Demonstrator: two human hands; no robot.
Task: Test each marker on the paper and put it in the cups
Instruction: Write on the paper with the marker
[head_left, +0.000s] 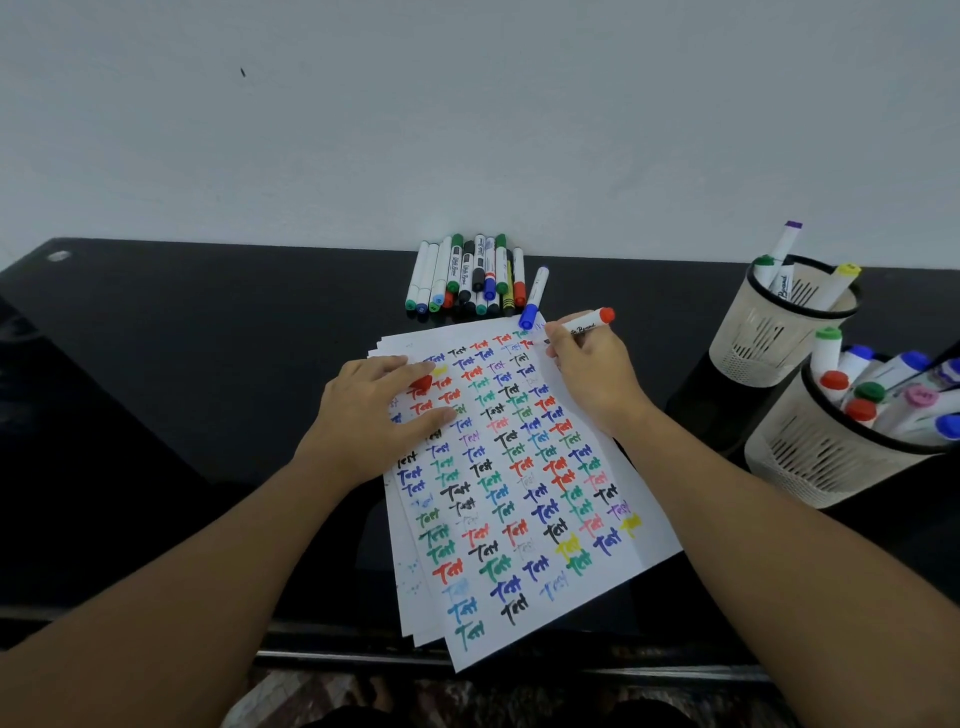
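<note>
A stack of white paper (618, 488) covered in coloured "Test" words lies on the black table. My right hand (592, 374) grips a white marker with a red end (592, 322), its tip down at the sheet's top right corner. My left hand (374, 410) lies flat on the upper left of the paper, a red cap (422, 383) between its fingers. A pile of several markers (467, 275) lies beyond the paper by the wall. A blue-capped marker (534, 299) lies beside the pile. Two mesh cups (753, 338) (810, 457) stand at the right, each holding markers.
The black glossy table (182, 338) runs to a white wall behind. Its front edge is near my body. A dark block (696, 400) sits between the paper and the cups.
</note>
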